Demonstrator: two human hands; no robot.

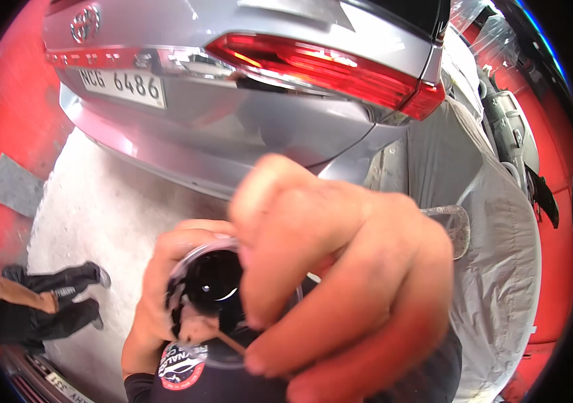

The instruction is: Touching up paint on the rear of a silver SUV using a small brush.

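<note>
At eight o'clock, my left grip (pixel 157 285) clasps a cup (pixel 180 264) (dark inside); my right grip (pixel 360 269), at five, pinches a stick (pixel 232 344).

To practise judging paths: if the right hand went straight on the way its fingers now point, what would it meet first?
Probably the clear cup in the left hand, toward which the thin stick in the right hand points. That hand partly covers the cup, so depth is unclear.
</note>
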